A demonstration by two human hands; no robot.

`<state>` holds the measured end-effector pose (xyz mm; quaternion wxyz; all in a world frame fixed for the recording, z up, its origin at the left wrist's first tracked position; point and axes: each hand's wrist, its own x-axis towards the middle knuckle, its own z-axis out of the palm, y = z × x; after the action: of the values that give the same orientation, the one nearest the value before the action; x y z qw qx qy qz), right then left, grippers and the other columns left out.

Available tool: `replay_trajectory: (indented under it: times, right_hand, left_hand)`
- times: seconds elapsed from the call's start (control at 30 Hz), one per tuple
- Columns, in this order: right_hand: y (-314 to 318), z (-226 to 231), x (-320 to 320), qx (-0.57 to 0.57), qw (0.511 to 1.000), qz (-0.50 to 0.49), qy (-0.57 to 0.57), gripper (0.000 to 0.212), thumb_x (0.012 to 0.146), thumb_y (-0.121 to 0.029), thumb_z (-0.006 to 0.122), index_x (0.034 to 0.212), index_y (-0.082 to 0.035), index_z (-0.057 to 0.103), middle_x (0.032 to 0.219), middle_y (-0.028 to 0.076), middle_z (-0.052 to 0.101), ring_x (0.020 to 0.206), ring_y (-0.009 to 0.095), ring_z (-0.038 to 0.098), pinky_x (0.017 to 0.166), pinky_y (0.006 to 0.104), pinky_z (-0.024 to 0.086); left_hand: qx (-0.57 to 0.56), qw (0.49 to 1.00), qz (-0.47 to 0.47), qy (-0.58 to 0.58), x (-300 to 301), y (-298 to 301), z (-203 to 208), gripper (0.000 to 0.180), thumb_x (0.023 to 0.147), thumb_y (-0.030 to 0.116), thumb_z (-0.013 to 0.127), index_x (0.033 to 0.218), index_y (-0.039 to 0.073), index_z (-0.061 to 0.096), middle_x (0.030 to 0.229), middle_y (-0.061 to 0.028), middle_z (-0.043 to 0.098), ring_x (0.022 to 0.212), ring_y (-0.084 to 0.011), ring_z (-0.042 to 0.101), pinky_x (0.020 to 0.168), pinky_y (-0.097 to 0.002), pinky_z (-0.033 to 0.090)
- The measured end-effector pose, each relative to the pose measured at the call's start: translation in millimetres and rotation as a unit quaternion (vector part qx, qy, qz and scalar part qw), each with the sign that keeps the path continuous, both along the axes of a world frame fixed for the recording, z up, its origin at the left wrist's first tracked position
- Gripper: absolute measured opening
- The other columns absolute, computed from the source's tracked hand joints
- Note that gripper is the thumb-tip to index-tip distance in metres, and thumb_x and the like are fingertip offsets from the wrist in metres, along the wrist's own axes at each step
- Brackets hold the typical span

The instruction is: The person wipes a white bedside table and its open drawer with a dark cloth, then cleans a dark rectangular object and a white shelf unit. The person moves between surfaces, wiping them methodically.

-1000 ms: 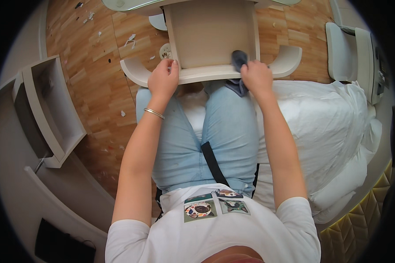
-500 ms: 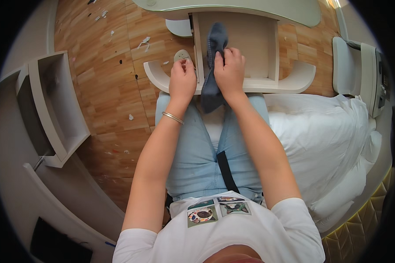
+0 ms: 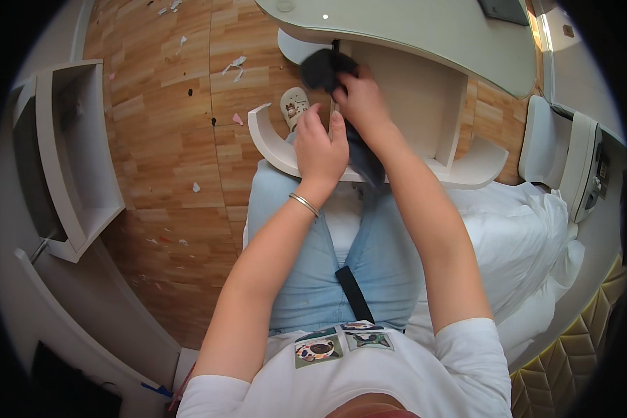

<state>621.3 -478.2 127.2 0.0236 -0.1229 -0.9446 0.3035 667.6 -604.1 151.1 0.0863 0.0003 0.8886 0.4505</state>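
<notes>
A dark grey-blue piece of cloth (image 3: 320, 70), long and soft, hangs across the front left corner of the open drawer (image 3: 425, 90). My right hand (image 3: 362, 101) pinches its upper part, and the far end flops over to the left. Its lower end drops over the curved drawer front toward my knees. What kind of cloth article it is, I cannot tell. Close by on the left, my left hand (image 3: 320, 153) is above the drawer front with its fingers apart, holding nothing. A bracelet circles that wrist.
The drawer belongs to a glass-topped table (image 3: 411, 28). A cream clog (image 3: 294, 104) shows on the wood floor (image 3: 160, 139), where paper scraps lie scattered. White bedding (image 3: 494, 244) is to my right, a white chair (image 3: 540, 139) beyond it. An open shelf unit (image 3: 83, 160) stands at left.
The cloth's far end has folded over to the left in my right hand. My left hand has moved right and its fingers have spread. The view has shifted a little.
</notes>
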Motion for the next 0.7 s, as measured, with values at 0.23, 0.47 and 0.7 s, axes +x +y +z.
replay_trajectory:
  times: [0.23,0.47,0.7]
  right_hand:
    - [10.5,-21.6,-57.6,0.059,0.996,-0.056,0.042,0.026,0.083,-0.022,0.061,0.106,-0.014,0.071,0.093,0.021,0.067,0.085,0.042,0.064,0.076,0.0504,0.053]
    - [-3.6,-21.4,-36.0,0.035,0.996,-0.059,0.054,0.026,0.083,-0.020,0.061,0.106,-0.010,0.067,0.126,0.020,0.057,0.095,0.041,0.062,0.077,0.0499,0.053]
    - [-14.5,7.7,44.0,0.101,0.981,0.165,-0.026,0.028,0.085,-0.021,0.059,0.110,-0.007,0.063,0.143,0.016,0.045,0.120,0.036,0.053,0.098,0.0494,0.045]
  left_hand:
    - [-0.010,0.998,-0.029,0.046,4.6,1.7,7.7,0.048,0.100,0.042,0.045,0.121,-0.001,0.052,0.118,-0.0198,0.058,0.109,-0.0389,0.055,0.092,-0.0470,0.043]
    - [-0.021,0.997,-0.024,0.073,5.4,4.3,4.4,0.049,0.102,0.043,0.039,0.122,0.000,0.051,0.118,-0.0187,0.058,0.109,-0.0383,0.054,0.094,-0.0467,0.040]
    - [0.009,0.994,0.017,0.104,7.3,-1.5,-2.5,0.053,0.101,0.045,0.038,0.127,0.000,0.049,0.127,-0.0187,0.053,0.120,-0.0370,0.047,0.103,-0.0480,0.031]
